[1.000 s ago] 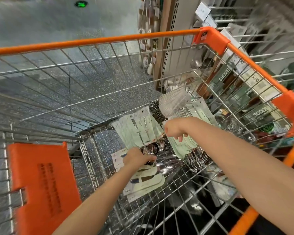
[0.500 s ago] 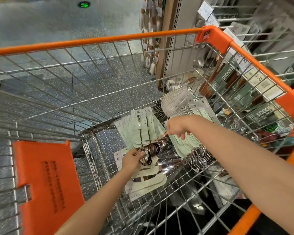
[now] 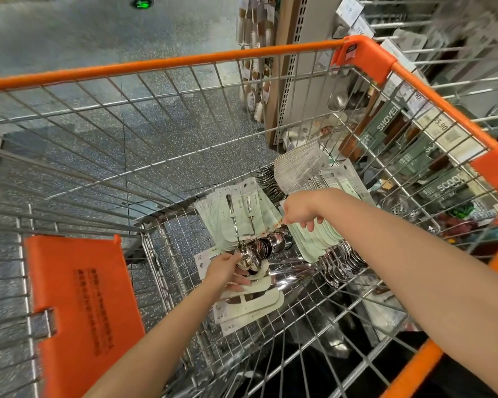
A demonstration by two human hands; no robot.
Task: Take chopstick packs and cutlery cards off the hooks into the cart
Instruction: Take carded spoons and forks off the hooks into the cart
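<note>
Both my arms reach down into a wire cart (image 3: 184, 133) with orange trim. A fanned stack of pale green spoon cards (image 3: 239, 216) stands against the cart's far end. My left hand (image 3: 227, 270) grips the shiny spoon bowls at the stack's lower end. My right hand (image 3: 299, 211) pinches the stack's right edge near the cards' lower corner. A second stack of green cutlery cards (image 3: 314, 239) lies just right of it, partly under my right hand. More cards (image 3: 250, 308) lie flat on the cart floor. A bundle of chopstick packs (image 3: 296, 165) leans in the far right corner.
An orange fold-down seat flap (image 3: 81, 305) is at the cart's near left. Display hooks (image 3: 414, 24) with price tags and green "SHOVEL" and "SCOOP" cards (image 3: 385, 122) hang just beyond the cart's right side. Speckled grey floor (image 3: 69, 33) lies ahead.
The spoon card stack has tipped a little more upright in both hands. My left hand slid lower on the spoon bowls; my right hand shifted slightly right.
</note>
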